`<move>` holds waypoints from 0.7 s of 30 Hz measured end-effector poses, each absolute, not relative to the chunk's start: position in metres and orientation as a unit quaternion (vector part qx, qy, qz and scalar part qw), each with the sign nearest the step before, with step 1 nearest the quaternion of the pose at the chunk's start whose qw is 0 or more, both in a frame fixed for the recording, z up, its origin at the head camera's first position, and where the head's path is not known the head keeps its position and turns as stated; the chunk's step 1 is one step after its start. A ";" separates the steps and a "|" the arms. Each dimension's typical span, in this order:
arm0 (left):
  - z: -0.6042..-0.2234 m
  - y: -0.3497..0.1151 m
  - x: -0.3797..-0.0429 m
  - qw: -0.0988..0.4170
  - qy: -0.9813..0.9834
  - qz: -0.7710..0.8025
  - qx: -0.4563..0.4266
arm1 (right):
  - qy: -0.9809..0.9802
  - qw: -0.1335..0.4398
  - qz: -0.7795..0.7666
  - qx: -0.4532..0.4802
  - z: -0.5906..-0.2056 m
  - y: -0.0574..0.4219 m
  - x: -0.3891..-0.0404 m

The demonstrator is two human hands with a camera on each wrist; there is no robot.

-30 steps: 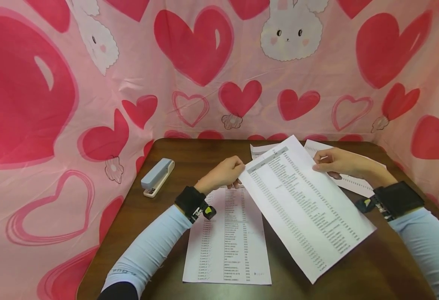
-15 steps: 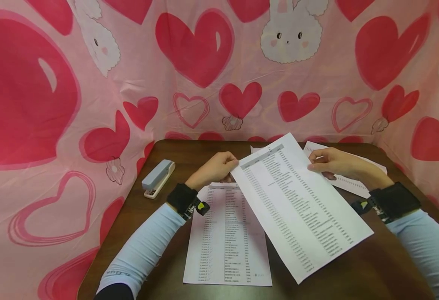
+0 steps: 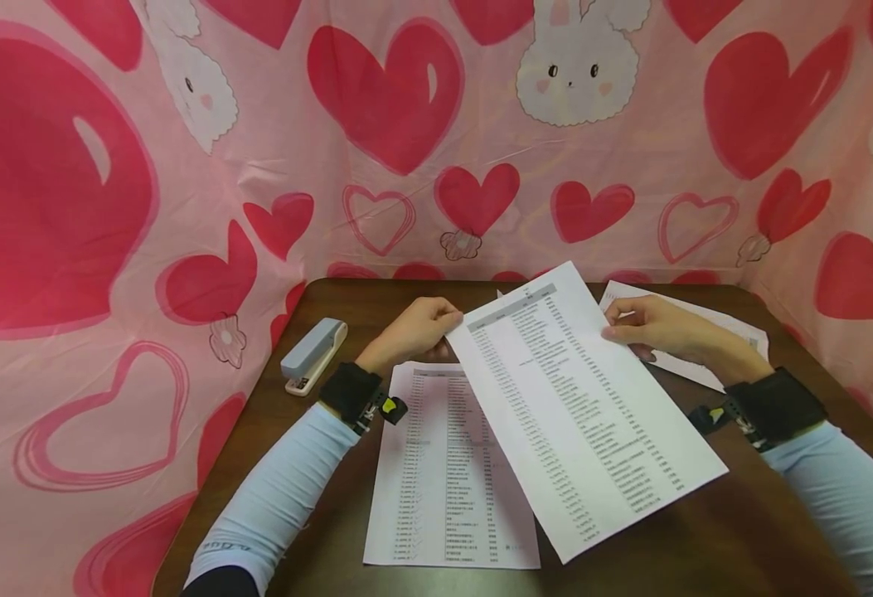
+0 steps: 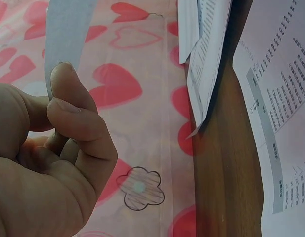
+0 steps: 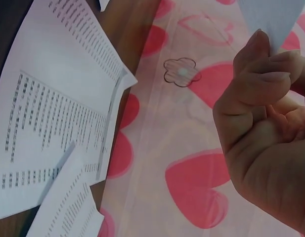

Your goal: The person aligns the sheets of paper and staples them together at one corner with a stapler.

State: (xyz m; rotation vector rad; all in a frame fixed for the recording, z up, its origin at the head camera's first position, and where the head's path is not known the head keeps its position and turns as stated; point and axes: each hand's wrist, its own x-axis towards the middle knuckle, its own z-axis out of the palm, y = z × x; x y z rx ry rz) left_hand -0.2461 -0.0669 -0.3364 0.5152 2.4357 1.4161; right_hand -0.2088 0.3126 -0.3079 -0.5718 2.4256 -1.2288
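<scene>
A printed sheet of paper (image 3: 585, 414) hangs tilted above the table, its grey header row at the top. My left hand (image 3: 415, 330) pinches its upper left corner between thumb and fingers. On the opposite edge my right hand (image 3: 656, 327) pinches the paper near the upper right. Both wrist views show the pinch close up, with the left hand (image 4: 68, 148) and the right hand (image 5: 271, 133) each holding a pale corner. Beneath, a second printed sheet (image 3: 436, 497) with handwritten ticks lies flat on the table, its right part covered by the held one.
A blue-and-white stapler (image 3: 312, 356) rests on the brown wooden table (image 3: 294, 481) at the left. More printed sheets (image 3: 742, 332) lie at the back right, partly behind my right hand. A pink heart-patterned cloth (image 3: 391, 224) hangs behind the table.
Both hands have moved slightly left with the held sheet, which has shifted left and turned a little more upright. The flat sheet and the stapler stay in place.
</scene>
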 end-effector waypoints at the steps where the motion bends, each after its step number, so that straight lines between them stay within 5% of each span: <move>1: -0.336 -0.068 -0.246 0.138 0.841 0.493 0.178 | 0.856 0.182 -0.440 -0.202 -0.309 0.312 -0.209; 21: -0.321 -0.090 -0.255 0.112 0.823 0.529 0.174 | 0.828 0.177 -0.496 -0.191 -0.314 0.292 -0.206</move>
